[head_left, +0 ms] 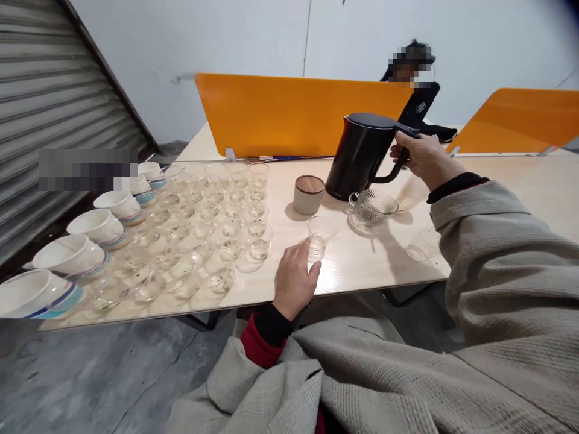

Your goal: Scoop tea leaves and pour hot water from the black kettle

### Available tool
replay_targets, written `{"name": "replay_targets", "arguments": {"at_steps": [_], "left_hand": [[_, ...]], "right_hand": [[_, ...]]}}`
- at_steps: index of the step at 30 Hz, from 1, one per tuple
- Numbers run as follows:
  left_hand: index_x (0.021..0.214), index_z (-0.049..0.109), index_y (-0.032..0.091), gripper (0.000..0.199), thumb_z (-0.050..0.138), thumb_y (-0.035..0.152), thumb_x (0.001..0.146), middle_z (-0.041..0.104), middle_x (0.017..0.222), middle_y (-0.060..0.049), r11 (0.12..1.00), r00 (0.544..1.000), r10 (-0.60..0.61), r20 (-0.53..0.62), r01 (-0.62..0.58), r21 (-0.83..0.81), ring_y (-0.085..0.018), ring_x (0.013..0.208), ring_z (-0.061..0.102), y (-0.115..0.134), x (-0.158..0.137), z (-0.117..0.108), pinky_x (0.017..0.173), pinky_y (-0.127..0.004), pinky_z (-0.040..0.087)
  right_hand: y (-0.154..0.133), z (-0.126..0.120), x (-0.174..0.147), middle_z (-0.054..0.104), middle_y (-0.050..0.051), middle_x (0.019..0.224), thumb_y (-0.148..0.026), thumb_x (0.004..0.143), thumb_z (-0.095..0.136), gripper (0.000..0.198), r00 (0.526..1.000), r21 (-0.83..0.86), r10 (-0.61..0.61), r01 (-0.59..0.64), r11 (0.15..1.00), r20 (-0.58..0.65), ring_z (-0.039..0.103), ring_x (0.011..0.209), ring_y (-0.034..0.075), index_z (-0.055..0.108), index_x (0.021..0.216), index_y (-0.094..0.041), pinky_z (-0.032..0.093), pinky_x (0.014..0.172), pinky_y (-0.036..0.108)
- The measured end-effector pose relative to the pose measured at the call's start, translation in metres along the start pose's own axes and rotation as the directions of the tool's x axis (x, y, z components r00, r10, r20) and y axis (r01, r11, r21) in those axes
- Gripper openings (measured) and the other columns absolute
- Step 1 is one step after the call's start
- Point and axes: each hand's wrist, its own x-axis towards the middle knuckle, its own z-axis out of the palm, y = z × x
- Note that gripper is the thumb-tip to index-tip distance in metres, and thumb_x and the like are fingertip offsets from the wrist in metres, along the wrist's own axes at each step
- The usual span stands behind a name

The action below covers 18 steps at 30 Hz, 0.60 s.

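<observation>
Right hand (423, 158) wraps kettle (362, 155) handle, spout tilted toward 9 o'clock; left hand (295, 278) pinches small glass (318, 239), steadying it.

Left of centre: a dense block of small clear glasses (212, 229) is filling the table (520, 181), with no lane between them.
Far left edge: white bowls (97, 226) are lining the rim, closing that side.
Centre: the lidded cup (308, 194) and the black kettle (362, 155) are standing close together; the ribbed glass cup (373, 208) is sitting just in front of the kettle.
Front edge: bare tabletop is lying open right of the left hand (294, 280).
Right: open surface is stretching away.
Back: the orange divider (289, 114) is walling off the far side.
</observation>
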Motion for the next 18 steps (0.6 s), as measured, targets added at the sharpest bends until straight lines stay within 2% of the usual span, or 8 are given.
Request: {"name": "replay_targets", "arguments": {"at_steps": [3, 7, 11, 15, 16, 18], "left_hand": [[0.146, 0.062, 0.015, 0.049, 0.066, 0.022, 0.098, 0.072, 0.144, -0.016, 1.0, 1.0, 0.002, -0.007, -0.002, -0.001, -0.033, 0.134, 0.064, -0.001, -0.001, 0.001, 0.118, -0.052, 0.054], [0.146, 0.062, 0.011, 0.049, 0.066, 0.022, 0.098, 0.072, 0.143, -0.017, 1.0, 1.0, 0.002, -0.023, -0.003, -0.008, -0.033, 0.132, 0.065, -0.003, -0.002, 0.002, 0.116, -0.052, 0.055], [0.145, 0.063, 0.012, 0.049, 0.067, 0.021, 0.098, 0.073, 0.141, -0.017, 1.0, 0.999, 0.0, -0.033, 0.0, -0.01, -0.033, 0.131, 0.065, -0.003, -0.002, 0.002, 0.115, -0.052, 0.056], [0.142, 0.065, 0.015, 0.045, 0.067, 0.022, 0.098, 0.075, 0.138, -0.016, 0.999, 0.999, -0.016, -0.042, 0.014, -0.035, -0.032, 0.128, 0.067, -0.003, -0.001, 0.002, 0.113, -0.051, 0.057], [0.142, 0.066, 0.016, 0.045, 0.067, 0.023, 0.098, 0.075, 0.137, -0.015, 0.999, 0.999, -0.019, -0.042, 0.018, -0.042, -0.032, 0.127, 0.067, -0.003, -0.001, 0.002, 0.113, -0.051, 0.057], [0.141, 0.066, 0.016, 0.044, 0.067, 0.023, 0.098, 0.075, 0.137, -0.015, 0.999, 0.999, -0.027, -0.041, 0.025, -0.046, -0.032, 0.127, 0.067, -0.003, 0.0, 0.002, 0.113, -0.051, 0.057]], "right_hand": [[0.0, -0.002, -0.001, 0.047, -0.012, 0.06, -0.013, 0.103, 0.06, 0.027, 0.995, 0.146, 0.095, -0.095, 0.985, 0.008, 0.048, 0.059, 0.01, 0.049, 0.083, -0.026, 0.053, 0.072, 0.031], [0.002, 0.005, -0.003, 0.045, -0.014, 0.055, -0.014, 0.099, 0.067, 0.028, 0.994, 0.2, 0.109, -0.108, 0.974, 0.009, 0.045, 0.058, 0.012, 0.05, 0.082, -0.027, 0.052, 0.071, 0.034], [0.001, 0.023, -0.002, 0.041, -0.015, 0.05, -0.013, 0.098, 0.069, 0.033, 0.984, 0.181, 0.097, -0.069, 0.981, -0.152, 0.04, 0.055, 0.013, 0.048, 0.079, -0.03, 0.046, 0.068, 0.034], [-0.005, 0.033, 0.002, 0.042, -0.014, 0.052, -0.014, 0.092, 0.075, 0.033, 0.969, 0.223, 0.078, -0.025, 0.975, -0.234, 0.039, 0.056, 0.013, 0.05, 0.079, -0.03, 0.042, 0.067, 0.035], [-0.006, 0.033, 0.004, 0.043, -0.014, 0.054, -0.015, 0.091, 0.077, 0.032, 0.966, 0.229, 0.058, 0.001, 0.974, -0.253, 0.039, 0.057, 0.012, 0.05, 0.08, -0.03, 0.042, 0.066, 0.035], [-0.006, 0.029, 0.009, 0.043, -0.013, 0.057, -0.024, 0.091, 0.078, 0.032, 0.969, 0.223, -0.076, 0.131, 0.966, -0.237, 0.038, 0.06, 0.013, 0.048, 0.082, -0.031, 0.04, 0.066, 0.035]]}}
